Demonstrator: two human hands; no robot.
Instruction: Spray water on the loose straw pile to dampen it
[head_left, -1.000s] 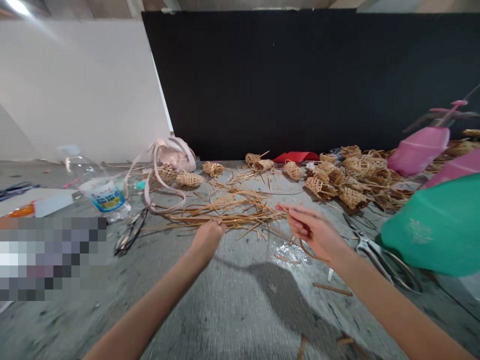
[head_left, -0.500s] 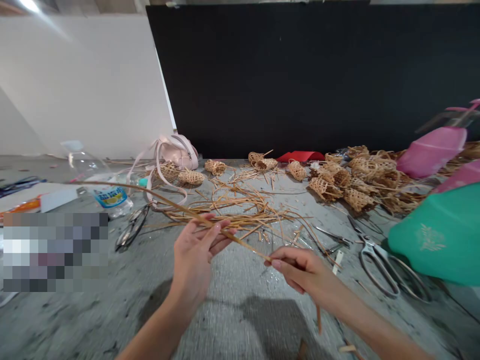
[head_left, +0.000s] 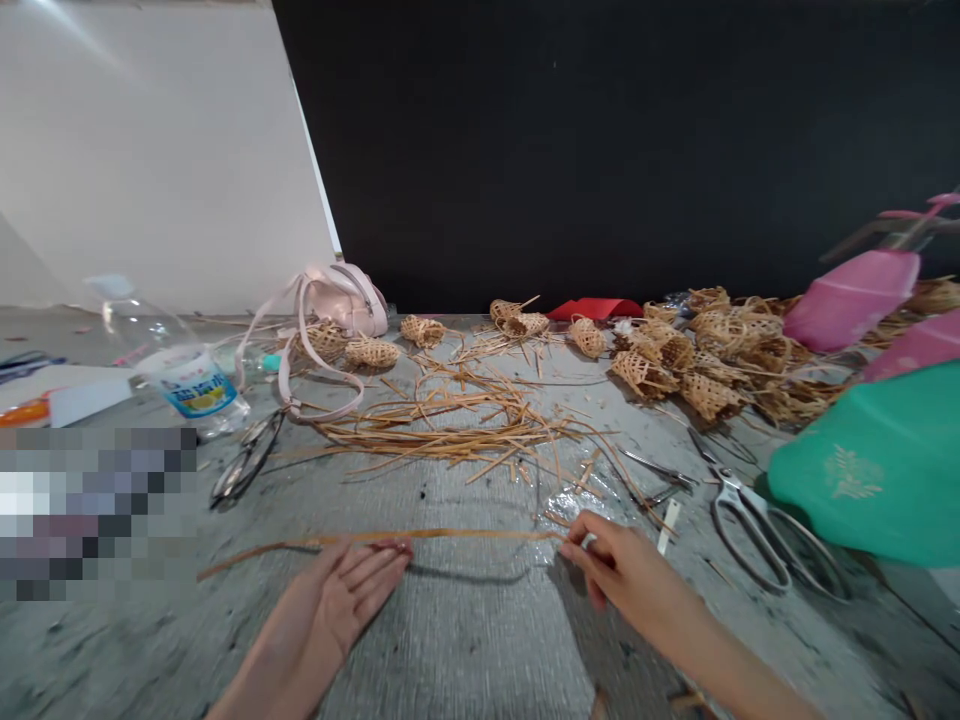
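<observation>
A long, thin tan rattan-like strip (head_left: 480, 534) stretches low across the grey tabletop (head_left: 465, 640). Its right end is pinched between the thumb and fingers of my right hand (head_left: 630, 575). My left hand (head_left: 330, 610) lies palm up with its fingers stretched out. The strip passes by its fingertips, partly hidden there, and its far end sticks out to the left. Whether those fingertips touch the strip I cannot tell. Just beyond both hands spreads a loose heap of similar strips (head_left: 450, 430).
Scissors (head_left: 750, 520) and a green bag (head_left: 870, 470) are at right. Woven baskets (head_left: 735, 335) pile up behind them, near pink containers (head_left: 855, 300). At left stand a plastic bottle (head_left: 199, 390), eyeglasses (head_left: 247, 460) and a pink bag (head_left: 349, 300). A black panel (head_left: 600, 150) rises behind.
Both hands have come down towards the tabletop, and the strip now runs nearly level. My left hand has moved left and opened from its hold on the strip. My right hand still pinches the end.
</observation>
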